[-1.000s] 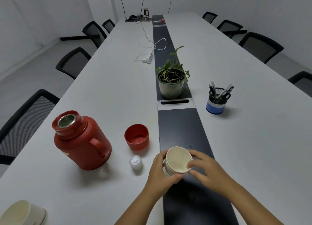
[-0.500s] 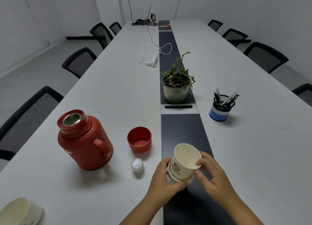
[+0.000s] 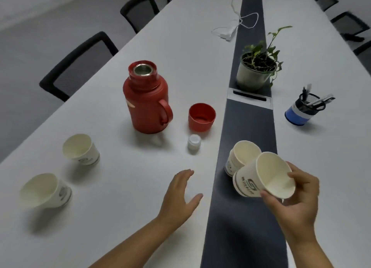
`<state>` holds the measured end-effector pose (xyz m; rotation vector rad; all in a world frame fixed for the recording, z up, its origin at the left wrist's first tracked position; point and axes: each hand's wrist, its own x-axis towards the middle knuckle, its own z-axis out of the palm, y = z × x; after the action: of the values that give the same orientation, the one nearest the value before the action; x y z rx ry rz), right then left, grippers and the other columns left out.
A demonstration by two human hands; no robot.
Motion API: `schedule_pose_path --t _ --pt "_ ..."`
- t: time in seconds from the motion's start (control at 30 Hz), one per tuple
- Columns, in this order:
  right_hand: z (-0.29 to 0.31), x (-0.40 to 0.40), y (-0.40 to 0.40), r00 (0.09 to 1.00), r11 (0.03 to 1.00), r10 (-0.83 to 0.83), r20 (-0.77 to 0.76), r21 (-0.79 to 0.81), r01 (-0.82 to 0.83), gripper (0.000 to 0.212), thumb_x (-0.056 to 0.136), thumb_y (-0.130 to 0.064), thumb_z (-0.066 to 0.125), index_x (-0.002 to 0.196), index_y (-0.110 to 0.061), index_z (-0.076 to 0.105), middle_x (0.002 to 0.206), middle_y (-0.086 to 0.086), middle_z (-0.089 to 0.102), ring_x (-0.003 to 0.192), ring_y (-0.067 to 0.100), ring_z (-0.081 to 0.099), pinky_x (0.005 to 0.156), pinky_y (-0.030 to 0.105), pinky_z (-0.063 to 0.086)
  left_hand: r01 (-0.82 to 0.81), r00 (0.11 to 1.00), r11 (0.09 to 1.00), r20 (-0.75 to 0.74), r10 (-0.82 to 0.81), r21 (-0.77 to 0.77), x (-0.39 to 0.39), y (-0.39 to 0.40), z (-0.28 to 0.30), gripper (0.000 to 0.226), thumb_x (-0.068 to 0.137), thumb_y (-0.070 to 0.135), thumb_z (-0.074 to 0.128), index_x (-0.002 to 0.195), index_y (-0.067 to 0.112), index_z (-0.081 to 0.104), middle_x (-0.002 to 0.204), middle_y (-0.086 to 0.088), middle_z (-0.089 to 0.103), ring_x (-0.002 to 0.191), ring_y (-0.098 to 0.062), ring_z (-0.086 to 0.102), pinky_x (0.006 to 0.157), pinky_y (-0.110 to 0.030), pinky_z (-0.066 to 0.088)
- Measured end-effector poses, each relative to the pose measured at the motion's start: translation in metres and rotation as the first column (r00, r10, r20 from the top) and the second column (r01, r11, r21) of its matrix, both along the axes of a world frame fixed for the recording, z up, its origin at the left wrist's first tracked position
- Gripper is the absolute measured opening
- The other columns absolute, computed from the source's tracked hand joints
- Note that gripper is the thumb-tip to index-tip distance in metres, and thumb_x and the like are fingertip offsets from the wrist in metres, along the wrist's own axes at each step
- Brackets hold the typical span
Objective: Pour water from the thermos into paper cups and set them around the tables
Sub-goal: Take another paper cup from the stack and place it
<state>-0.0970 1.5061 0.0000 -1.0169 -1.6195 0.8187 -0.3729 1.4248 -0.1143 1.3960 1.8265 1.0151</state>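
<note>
Pinched between thumb and curled fingers of the right hand (image 3: pixel 297 199), a single paper cup (image 3: pixel 265 177) is held tilted above the dark centre strip (image 3: pixel 249 127) of the long white table (image 3: pixel 160 46), its mouth turned toward the camera. Just behind it, touching or nearly so, a short stack of cups (image 3: pixel 241 155) rests on the strip. Nothing is held by the left hand (image 3: pixel 179 195), which is spread with straight fingers just over the tabletop. The red thermos (image 3: pixel 147 99) stands upright and uncapped on the white surface to the left, with its red cap-cup (image 3: pixel 201 117) set mouth-up beside it and a small white stopper (image 3: pixel 194 141) just in front. Two more paper cups (image 3: pixel 81 149) (image 3: pixel 46 190) are seen nearer the left edge. A potted plant (image 3: pixel 257 68), a pen holder (image 3: pixel 305 111) and a white cable (image 3: pixel 236 24) lie farther off.
</note>
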Motion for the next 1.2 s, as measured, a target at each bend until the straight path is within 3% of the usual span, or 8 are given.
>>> schedule_pose_path --t 0.1,0.23,0.4,0.53,0.7,0.83,1.03,1.2 --pt "-0.010 -0.046 -0.029 0.993 0.988 0.097 0.073 -0.130 -0.087 0.099 0.058 -0.012 0.093 0.144 -0.006 0.044 0.145 0.005 0.053 0.133 0.030 0.055 0.106 0.024 0.053 -0.090 0.990 0.996 -0.108 0.091 0.016 -0.055 -0.085 -0.046 0.052 0.101 0.041 0.074 0.150 0.032 0.059 0.160 0.021 0.045 0.151 -0.004 0.040 0.122 -0.039 0.044" --pt "-0.036 -0.124 -0.068 0.939 0.934 0.263 0.222 -0.304 -0.190 0.113 0.058 -0.037 0.096 0.157 -0.027 0.043 0.145 -0.021 0.051 0.136 0.005 0.051 0.111 0.040 0.048 -0.241 0.934 0.970 -0.270 0.235 0.009 -0.125 -0.186 -0.072 0.034 0.103 0.034 0.066 0.134 0.024 0.071 0.150 0.013 0.057 0.145 -0.013 0.049 0.114 -0.044 0.051" --pt "-0.067 -0.222 -0.092 0.866 0.895 0.399 0.301 -0.334 -0.296 0.108 0.062 -0.057 0.091 0.155 -0.028 0.045 0.144 -0.023 0.046 0.137 0.001 0.047 0.112 0.040 0.046 -0.373 0.853 0.928 -0.392 0.346 0.008 -0.185 -0.271 -0.078 0.053 0.111 0.050 0.042 0.126 0.013 0.076 0.142 -0.002 0.065 0.138 -0.025 0.058 0.112 -0.042 0.051" --pt "-0.079 -0.283 -0.079 0.918 0.914 0.304 0.255 -0.350 -0.206 0.100 0.064 -0.048 0.094 0.152 -0.029 0.049 0.147 -0.018 0.049 0.136 0.006 0.050 0.115 0.041 0.045 -0.495 0.780 0.867 -0.474 0.410 -0.065 -0.242 -0.291 -0.083 0.058 0.103 0.048 0.046 0.137 0.008 0.070 0.151 -0.012 0.062 0.147 -0.036 0.051 0.117 -0.053 0.045" --pt "-0.082 -0.333 -0.048 0.931 0.941 0.227 0.284 -0.311 -0.135 0.098 0.067 -0.041 0.093 0.152 -0.024 0.047 0.147 -0.005 0.049 0.136 0.015 0.050 0.113 0.041 0.045 -0.513 0.777 0.847 -0.495 0.390 -0.139 -0.295 -0.272 -0.087 0.073 0.105 0.058 0.038 0.157 0.009 0.053 0.171 -0.018 0.037 0.165 -0.037 0.021 0.129 -0.057 0.024" --pt "-0.093 -0.350 -0.031 0.901 0.966 0.167 0.400 -0.249 -0.068 0.096 0.073 -0.031 0.096 0.153 -0.020 0.045 0.148 0.000 0.048 0.140 0.020 0.047 0.114 0.044 0.043 -0.470 0.758 0.873 -0.567 0.324 -0.130 -0.295 -0.262 -0.086 0.085 0.110 0.065 0.016 0.156 0.004 0.054 0.170 -0.025 0.037 0.162 -0.041 0.025 0.130 -0.054 0.014" --pt "-0.101 -0.353 -0.032 0.905 0.973 0.083 0.417 -0.230 0.016 0.093 0.074 -0.030 0.095 0.153 -0.021 0.047 0.146 0.000 0.050 0.140 0.022 0.047 0.113 0.047 0.045 -0.453 0.779 0.878 -0.546 0.308 -0.151 -0.290 -0.263 -0.086 0.081 0.111 0.063 0.017 0.155 0.007 0.056 0.169 -0.023 0.040 0.161 -0.040 0.029 0.133 -0.040 -0.003" --pt "-0.100 -0.355 -0.043 0.908 0.972 0.109 0.405 -0.236 -0.012 0.090 0.070 -0.032 0.095 0.146 -0.026 0.047 0.144 -0.005 0.050 0.140 0.020 0.043 0.107 0.046 0.046 -0.478 0.823 0.870 -0.408 0.396 -0.120 -0.304 -0.261 -0.095 0.057 0.104 0.047 0.051 0.148 0.011 0.062 0.165 -0.016 0.047 0.155 -0.038 0.039 0.123 -0.053 0.034"
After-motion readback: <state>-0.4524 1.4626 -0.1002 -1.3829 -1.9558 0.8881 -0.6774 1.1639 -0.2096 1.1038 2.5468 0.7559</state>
